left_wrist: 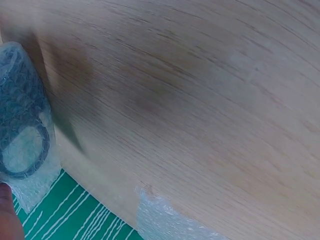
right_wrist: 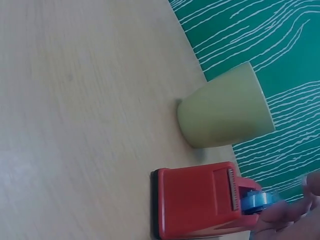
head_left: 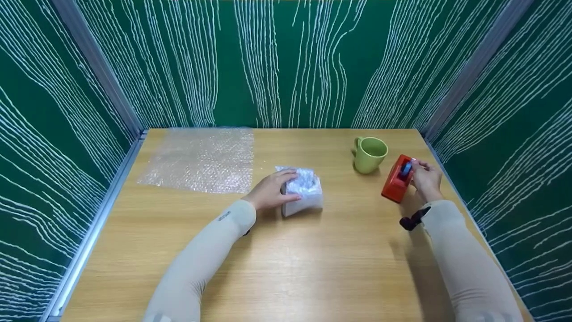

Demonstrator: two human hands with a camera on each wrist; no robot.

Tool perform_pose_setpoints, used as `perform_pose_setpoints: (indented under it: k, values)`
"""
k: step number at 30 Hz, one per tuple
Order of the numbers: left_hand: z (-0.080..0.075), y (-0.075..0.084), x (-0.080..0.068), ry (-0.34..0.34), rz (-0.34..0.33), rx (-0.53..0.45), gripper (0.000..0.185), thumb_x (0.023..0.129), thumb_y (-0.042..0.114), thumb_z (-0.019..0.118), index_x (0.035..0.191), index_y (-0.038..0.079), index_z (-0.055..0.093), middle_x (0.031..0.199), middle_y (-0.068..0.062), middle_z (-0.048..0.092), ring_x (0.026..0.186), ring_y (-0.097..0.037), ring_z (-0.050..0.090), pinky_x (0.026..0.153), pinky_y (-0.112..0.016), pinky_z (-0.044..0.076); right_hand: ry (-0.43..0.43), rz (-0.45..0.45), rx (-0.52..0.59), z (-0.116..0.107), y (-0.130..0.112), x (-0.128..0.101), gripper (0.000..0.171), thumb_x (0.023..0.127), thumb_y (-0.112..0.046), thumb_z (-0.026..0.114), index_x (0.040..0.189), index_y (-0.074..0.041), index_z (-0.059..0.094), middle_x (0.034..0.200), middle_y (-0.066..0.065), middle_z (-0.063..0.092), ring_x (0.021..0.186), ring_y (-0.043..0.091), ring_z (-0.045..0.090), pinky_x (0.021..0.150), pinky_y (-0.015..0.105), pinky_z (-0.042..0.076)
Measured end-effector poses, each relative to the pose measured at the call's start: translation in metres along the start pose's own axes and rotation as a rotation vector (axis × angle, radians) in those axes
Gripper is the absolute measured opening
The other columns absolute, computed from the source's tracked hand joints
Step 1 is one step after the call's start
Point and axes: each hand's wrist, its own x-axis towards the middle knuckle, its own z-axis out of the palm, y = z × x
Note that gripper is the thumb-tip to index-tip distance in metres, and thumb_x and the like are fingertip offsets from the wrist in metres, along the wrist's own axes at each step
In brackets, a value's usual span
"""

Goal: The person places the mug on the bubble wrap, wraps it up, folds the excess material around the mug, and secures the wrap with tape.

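Note:
My left hand (head_left: pixel 271 190) grips a bubble-wrapped bundle (head_left: pixel 306 197) on the table, with its thumb and fingers spread round the left side. Through the wrap (left_wrist: pixel 25 110), a dark ring-shaped outline shows in the left wrist view. At the right, my right hand (head_left: pixel 426 179) has curled fingers at a red tape dispenser (head_left: pixel 395 183). Thumb and fingertips (right_wrist: pixel 285 212) pinch clear tape beside the blue roll (right_wrist: pixel 257 201). The dispenser's toothed cutter (right_wrist: pixel 233 189) faces up close to them. Just left of the dispenser stands a green mug (head_left: pixel 370 156), upright, its handle pointing left.
A flat sheet of bubble wrap (head_left: pixel 205 161) lies at the back left of the wooden table (head_left: pixel 304 268). Green panels with white wavy lines (head_left: pixel 290 62) close in the back and both sides, joined by metal posts (head_left: pixel 96 62).

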Motion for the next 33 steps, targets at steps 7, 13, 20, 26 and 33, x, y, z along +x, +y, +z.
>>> perform_pose_setpoints:
  k: [7, 13, 20, 26, 33]
  values:
    - [-0.001, 0.001, 0.001, -0.015, -0.023, -0.004, 0.079, 0.099, 0.055, 0.075, 0.163, 0.016, 0.051, 0.175, -0.006, 0.042, 0.162, -0.030, 0.039, 0.135, -0.048, 0.031, -0.021, -0.014, 0.074, -0.002, -0.007, -0.004, 0.010, 0.115, -0.029, 0.053, 0.119, -0.024, 0.060, 0.127, -0.005, 0.052, 0.124, 0.015, 0.049, 0.092, 0.025, 0.058]
    - [-0.001, 0.000, 0.001, -0.014, -0.015, 0.003, 0.079, 0.099, 0.055, 0.075, 0.162, 0.015, 0.051, 0.174, -0.006, 0.042, 0.162, -0.030, 0.040, 0.135, -0.048, 0.031, -0.008, -0.038, 0.063, -0.003, -0.006, -0.008, 0.010, 0.114, -0.031, 0.054, 0.119, -0.026, 0.061, 0.122, -0.006, 0.051, 0.109, 0.011, 0.047, 0.085, 0.023, 0.054]
    - [-0.001, 0.000, 0.001, -0.006, -0.004, -0.012, 0.077, 0.099, 0.052, 0.077, 0.161, 0.015, 0.053, 0.172, -0.007, 0.045, 0.160, -0.031, 0.042, 0.134, -0.048, 0.033, 0.006, -0.160, 0.084, -0.005, -0.007, -0.012, 0.010, 0.111, -0.030, 0.063, 0.110, -0.021, 0.067, 0.106, -0.006, 0.054, 0.086, 0.011, 0.046, 0.066, 0.022, 0.049]
    - [-0.001, 0.000, 0.001, -0.007, 0.001, -0.004, 0.077, 0.099, 0.052, 0.077, 0.161, 0.014, 0.053, 0.172, -0.008, 0.045, 0.160, -0.031, 0.043, 0.134, -0.047, 0.033, 0.003, -0.157, 0.094, -0.008, -0.011, -0.017, 0.011, 0.112, -0.031, 0.062, 0.106, -0.023, 0.068, 0.106, -0.007, 0.054, 0.086, 0.012, 0.046, 0.063, 0.020, 0.048]
    - [0.000, 0.000, 0.000, -0.002, 0.007, 0.005, 0.077, 0.099, 0.052, 0.077, 0.161, 0.013, 0.053, 0.172, -0.008, 0.045, 0.160, -0.032, 0.043, 0.134, -0.048, 0.033, -0.004, -0.159, 0.060, -0.009, -0.018, -0.027, 0.014, 0.113, -0.035, 0.059, 0.115, -0.024, 0.066, 0.111, -0.006, 0.052, 0.094, 0.012, 0.046, 0.072, 0.021, 0.049]
